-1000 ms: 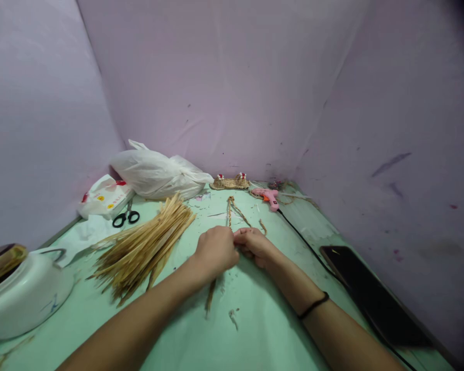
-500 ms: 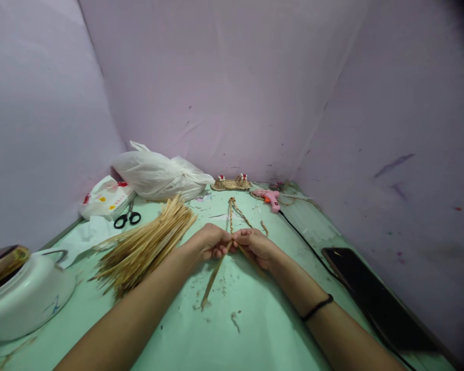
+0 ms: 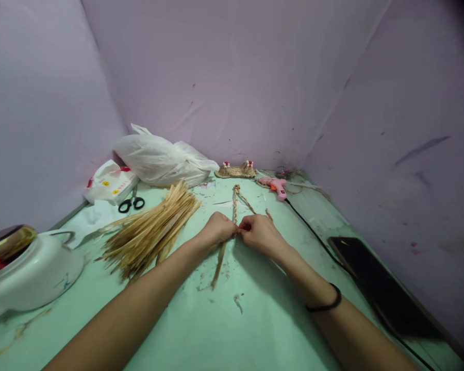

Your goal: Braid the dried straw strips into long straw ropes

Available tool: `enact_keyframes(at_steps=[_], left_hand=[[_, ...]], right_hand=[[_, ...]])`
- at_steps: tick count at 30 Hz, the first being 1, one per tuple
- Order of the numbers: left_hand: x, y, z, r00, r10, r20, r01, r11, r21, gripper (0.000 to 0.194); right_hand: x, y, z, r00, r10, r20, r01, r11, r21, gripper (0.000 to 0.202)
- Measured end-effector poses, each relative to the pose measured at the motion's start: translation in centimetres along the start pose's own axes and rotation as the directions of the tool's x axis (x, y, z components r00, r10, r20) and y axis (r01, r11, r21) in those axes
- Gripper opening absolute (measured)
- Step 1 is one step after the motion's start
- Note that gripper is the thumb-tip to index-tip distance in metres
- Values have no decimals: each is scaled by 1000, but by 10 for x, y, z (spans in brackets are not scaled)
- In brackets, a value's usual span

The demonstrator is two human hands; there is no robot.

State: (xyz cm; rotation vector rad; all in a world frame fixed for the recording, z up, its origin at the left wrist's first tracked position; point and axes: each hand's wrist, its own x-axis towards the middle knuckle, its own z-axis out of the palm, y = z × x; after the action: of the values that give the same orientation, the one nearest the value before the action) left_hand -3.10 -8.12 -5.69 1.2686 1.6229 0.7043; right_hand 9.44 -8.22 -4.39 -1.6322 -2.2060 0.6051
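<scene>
A thin braid of dried straw (image 3: 235, 206) runs from a knotted top toward me and ends between my two hands. My left hand (image 3: 219, 228) is closed around its lower end, and a loose flat strand (image 3: 218, 265) hangs below the fingers onto the table. Close beside it, my right hand (image 3: 257, 232) pinches at the same end of the braid, thumb and forefinger together. A second braided length slants from the knot to behind my right hand. Left of my hands lies a thick bundle of dried straw strips (image 3: 150, 234).
On the green table (image 3: 255, 319) are black-handled scissors (image 3: 131, 203), a tissue pack (image 3: 112, 183), a white plastic bag (image 3: 166, 159), a woven straw piece (image 3: 235, 171), a pink glue gun (image 3: 274, 186) with its cord, a dark phone-like slab (image 3: 382, 288) and a white pot (image 3: 31, 283).
My right hand has turned over, back upward, and its hanging strand is no longer visible. My left hand has rolled knuckles-up. The whole view has shifted slightly.
</scene>
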Motion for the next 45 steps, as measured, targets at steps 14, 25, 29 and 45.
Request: enact_keyframes(at_steps=[14, 25, 29, 45], left_hand=[[-11, 13, -20, 978, -70, 198, 97, 987, -129, 13], [-6, 8, -28, 946, -33, 323, 57, 996, -65, 12], [-12, 16, -33, 957, -80, 280, 38, 988, 150, 10], [-57, 29, 3, 954, 280, 112, -263, 594, 760, 23]], right_hand=[[-18, -29, -14, 996, -41, 80, 53, 988, -147, 18], [4, -9, 5, 915, 205, 348, -392, 662, 639, 7], [4, -5, 9, 921, 243, 305, -383, 708, 593, 9], [0, -5, 9, 916, 198, 349, -401, 433, 807, 6]])
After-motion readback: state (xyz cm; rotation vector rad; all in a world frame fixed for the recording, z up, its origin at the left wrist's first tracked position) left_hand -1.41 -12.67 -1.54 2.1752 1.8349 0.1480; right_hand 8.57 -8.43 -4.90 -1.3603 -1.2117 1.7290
